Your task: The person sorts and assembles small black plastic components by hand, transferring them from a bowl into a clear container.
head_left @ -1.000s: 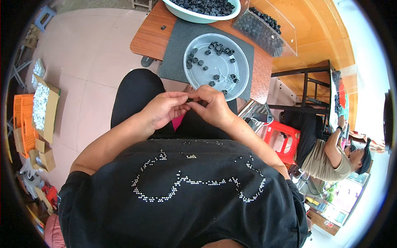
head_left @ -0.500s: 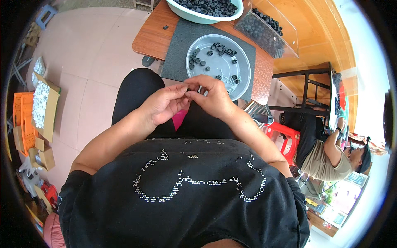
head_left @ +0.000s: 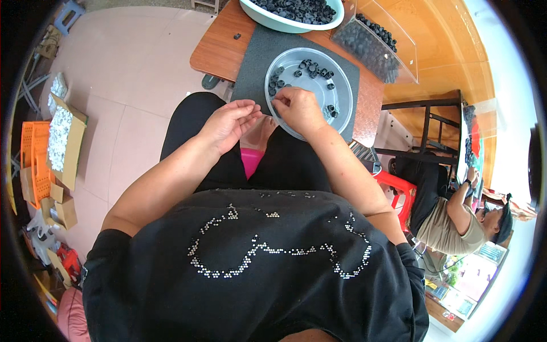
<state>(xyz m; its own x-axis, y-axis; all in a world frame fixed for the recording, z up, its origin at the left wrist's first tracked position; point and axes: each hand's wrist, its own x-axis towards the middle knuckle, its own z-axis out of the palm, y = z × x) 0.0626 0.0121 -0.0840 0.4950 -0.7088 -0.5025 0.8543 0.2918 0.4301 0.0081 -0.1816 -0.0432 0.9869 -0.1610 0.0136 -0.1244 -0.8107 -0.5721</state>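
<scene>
My right hand (head_left: 299, 111) reaches over the near left rim of a grey plastic basin (head_left: 340, 77). Its fingers are pinched together, and whatever is between them is hidden. Small black cylindrical parts (head_left: 312, 68) lie scattered in the basin, some partly behind that hand; thin pale strands show near its right side. My left hand (head_left: 231, 124) is held above my lap, just left of the basin, palm turned inward. Its fingers are loosely bent and apart, with nothing visible in them.
The basin stands on a dark mat (head_left: 253, 65) on a brown wooden table (head_left: 219, 48). Beyond it are a pale green bowl (head_left: 285, 24) and a clear bin (head_left: 370, 48), both full of black parts. A person (head_left: 456, 219) sits at right near a red stool (head_left: 401, 188); cartons (head_left: 74, 148) stand left.
My hands, which met above my lap around a small black part, have separated. The right moved forward and right to the basin; the left stayed back with its fingers loosened.
</scene>
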